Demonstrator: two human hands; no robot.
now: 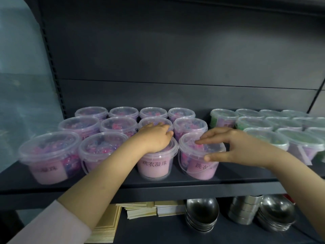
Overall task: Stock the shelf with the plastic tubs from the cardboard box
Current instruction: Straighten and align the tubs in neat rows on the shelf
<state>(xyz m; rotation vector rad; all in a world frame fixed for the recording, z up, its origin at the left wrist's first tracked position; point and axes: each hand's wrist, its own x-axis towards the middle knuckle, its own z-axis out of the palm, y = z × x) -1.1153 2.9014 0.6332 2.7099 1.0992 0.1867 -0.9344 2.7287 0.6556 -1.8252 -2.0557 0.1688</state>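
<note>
Shelf: the dark metal shelf [175,186] holds the stock at chest level; the cardboard box is out of view.
Pink block: the pink laundry-bead tubs [49,155] stand in three rows at the left, lids on and labels facing you. Use the two front ones as your line.
Left hand: your left hand [156,138] lies palm-down on the third front tub [154,167], fingers curled over the far edge of its lid and gripping it.
Third front tub: it stands upright on the shelf, just beside its neighbours, its label square to the front. It looks placed, so steady it with your palm rather than dragging it.
Right hand: your right hand [235,147] hovers at the fourth front tub [198,168], fingers straight and spread above the lid, thumb at the near rim, holding nothing. Whether it touches the lid is unclear.
Fourth front tub: it stands upright at the right end of the front row, with its label turned a little to the right. Turn it by the rim until the text faces out, then nudge it level with the row.
Green block: the green tubs [267,140] start across a gap to the right; keep that gap so the colours stay apart.
</note>
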